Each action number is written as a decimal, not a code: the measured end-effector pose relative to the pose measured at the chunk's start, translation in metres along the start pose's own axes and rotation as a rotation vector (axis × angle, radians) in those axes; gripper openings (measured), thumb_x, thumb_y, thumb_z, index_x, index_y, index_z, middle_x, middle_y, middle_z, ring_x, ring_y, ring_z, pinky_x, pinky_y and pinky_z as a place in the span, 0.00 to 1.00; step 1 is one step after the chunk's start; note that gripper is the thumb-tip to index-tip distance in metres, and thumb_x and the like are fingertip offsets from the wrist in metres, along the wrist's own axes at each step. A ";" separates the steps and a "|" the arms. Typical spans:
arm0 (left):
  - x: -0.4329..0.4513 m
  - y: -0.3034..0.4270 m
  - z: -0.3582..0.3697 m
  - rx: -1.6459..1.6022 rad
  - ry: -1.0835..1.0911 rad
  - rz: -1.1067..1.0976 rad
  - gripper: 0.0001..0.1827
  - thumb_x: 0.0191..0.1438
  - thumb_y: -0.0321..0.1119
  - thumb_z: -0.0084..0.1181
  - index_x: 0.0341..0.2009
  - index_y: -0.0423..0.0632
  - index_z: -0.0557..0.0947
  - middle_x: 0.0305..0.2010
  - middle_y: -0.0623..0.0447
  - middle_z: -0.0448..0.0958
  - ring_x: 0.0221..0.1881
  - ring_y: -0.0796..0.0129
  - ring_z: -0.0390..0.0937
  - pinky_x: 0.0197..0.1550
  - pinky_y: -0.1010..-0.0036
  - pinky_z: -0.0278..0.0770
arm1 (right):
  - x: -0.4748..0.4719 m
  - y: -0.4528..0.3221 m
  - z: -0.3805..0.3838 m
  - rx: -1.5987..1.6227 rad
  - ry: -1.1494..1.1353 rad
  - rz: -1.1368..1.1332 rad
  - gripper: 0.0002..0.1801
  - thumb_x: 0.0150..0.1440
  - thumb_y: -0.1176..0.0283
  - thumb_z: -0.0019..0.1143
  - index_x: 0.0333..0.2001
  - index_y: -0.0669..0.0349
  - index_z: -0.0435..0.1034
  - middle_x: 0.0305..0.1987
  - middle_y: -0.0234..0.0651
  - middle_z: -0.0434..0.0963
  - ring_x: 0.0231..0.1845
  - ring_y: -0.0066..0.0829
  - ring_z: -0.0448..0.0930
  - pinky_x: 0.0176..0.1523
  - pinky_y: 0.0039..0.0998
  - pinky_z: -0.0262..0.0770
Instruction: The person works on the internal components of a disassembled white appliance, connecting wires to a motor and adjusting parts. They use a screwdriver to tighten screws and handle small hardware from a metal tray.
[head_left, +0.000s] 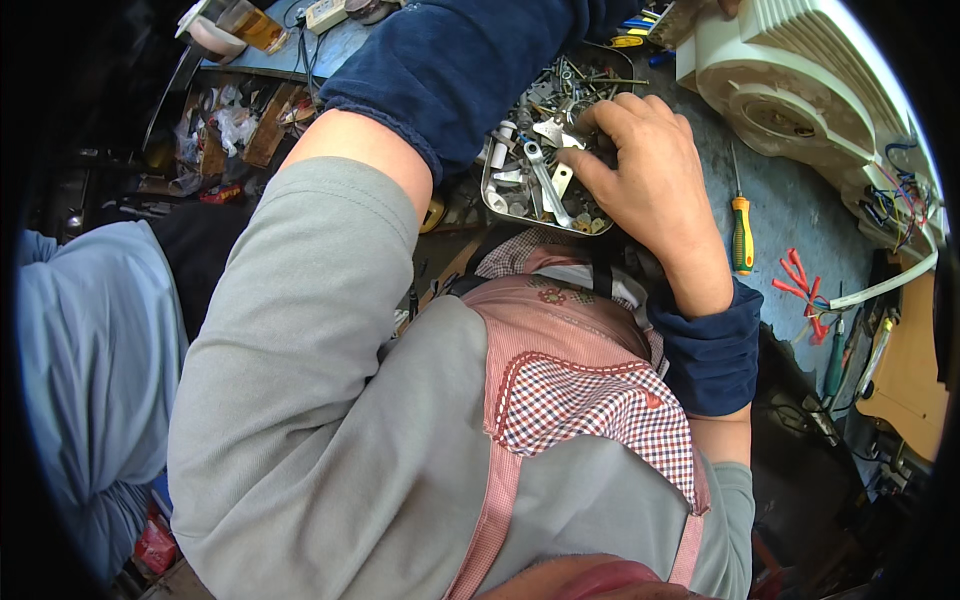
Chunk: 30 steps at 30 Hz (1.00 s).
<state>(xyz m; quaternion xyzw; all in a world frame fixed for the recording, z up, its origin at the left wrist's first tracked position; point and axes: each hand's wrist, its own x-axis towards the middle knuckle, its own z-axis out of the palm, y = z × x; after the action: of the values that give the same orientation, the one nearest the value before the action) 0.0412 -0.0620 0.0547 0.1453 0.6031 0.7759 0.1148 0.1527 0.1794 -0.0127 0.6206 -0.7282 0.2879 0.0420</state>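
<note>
My right hand (637, 161) reaches over a metal tray (517, 219) heaped with screws, bolts and small metal parts. Its thumb and fingers are apart, bent down among the parts, with no clear hold on anything. Beside the thumb are a metal strip with a hole (561, 180) and a ratcheting combination wrench (546, 184). My left arm, in a navy sleeve cover (457, 67), stretches past the tray to the top edge. A fingertip (728, 6) shows there against a white plastic appliance housing (795, 67); the left hand is otherwise out of view.
Right of my right hand, a yellow-green screwdriver (742, 236) lies on the blue worktop (780, 195). Nearby are red-sleeved wire ends (804, 289) on a white cable (889, 289). A glass of amber liquid (253, 28) stands top left. Another person's blue-grey clothing (105, 337) shows at left.
</note>
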 end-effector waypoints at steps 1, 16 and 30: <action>0.000 0.000 -0.001 0.000 0.003 0.000 0.31 0.37 0.19 0.59 0.52 0.35 0.88 0.52 0.40 0.89 0.54 0.52 0.87 0.61 0.62 0.84 | 0.001 -0.001 0.001 -0.029 0.009 -0.007 0.12 0.55 0.63 0.73 0.38 0.58 0.83 0.41 0.37 0.84 0.49 0.46 0.81 0.54 0.48 0.74; 0.004 -0.003 -0.004 -0.023 0.020 -0.013 0.26 0.38 0.19 0.60 0.46 0.35 0.90 0.47 0.41 0.90 0.49 0.52 0.88 0.56 0.62 0.86 | 0.040 0.042 0.035 0.175 0.323 0.091 0.10 0.59 0.67 0.74 0.39 0.62 0.86 0.35 0.41 0.86 0.36 0.39 0.87 0.42 0.36 0.81; -0.001 -0.006 -0.001 -0.037 0.022 -0.014 0.24 0.38 0.19 0.61 0.44 0.36 0.91 0.45 0.42 0.91 0.47 0.52 0.88 0.54 0.62 0.87 | 0.011 0.019 -0.008 0.049 -0.037 -0.147 0.28 0.45 0.64 0.83 0.52 0.51 0.85 0.68 0.44 0.76 0.72 0.54 0.71 0.73 0.50 0.66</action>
<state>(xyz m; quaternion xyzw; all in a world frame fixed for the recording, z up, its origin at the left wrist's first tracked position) 0.0416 -0.0612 0.0483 0.1305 0.5907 0.7877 0.1165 0.1306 0.1749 -0.0084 0.6785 -0.6740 0.2901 0.0341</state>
